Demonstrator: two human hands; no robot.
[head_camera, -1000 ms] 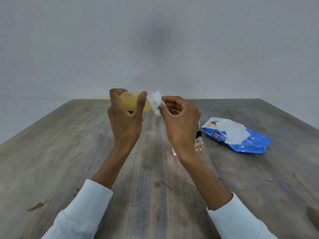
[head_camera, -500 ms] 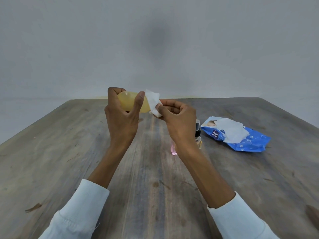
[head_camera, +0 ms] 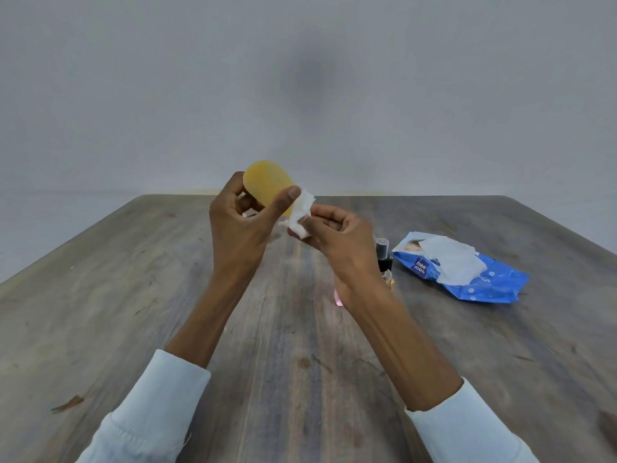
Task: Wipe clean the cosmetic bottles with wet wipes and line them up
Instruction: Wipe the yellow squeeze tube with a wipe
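Grey wall is filling the upper half of the frame, and below it the worn wooden table (head_camera: 140,295) is spreading across the whole lower half. At the right of the frame a blue wet-wipe pack (head_camera: 480,279) is lying flat with a loose wipe hanging out of its opening. Just left of it, partly hidden behind my right wrist, a black-capped spray bottle (head_camera: 383,252) is standing beside something pink I cannot make out.

Just above centre frame my left hand (head_camera: 240,228) is holding the amber bottle (head_camera: 267,182) up off the table, thumb and fingers curled round its lower part. My right hand (head_camera: 337,235) is pinching a folded white wipe (head_camera: 302,212) and pressing it against the bottle's right side.

I am judging the bottle as light, rigid plastic, smooth and rounded, so it is likely getting slippery where the wipe is wetting it. Taking hold low on the body, across its narrower sides, is looking safest, with the wiping pressure kept opposite my thumb so the bottle is not squirting out.
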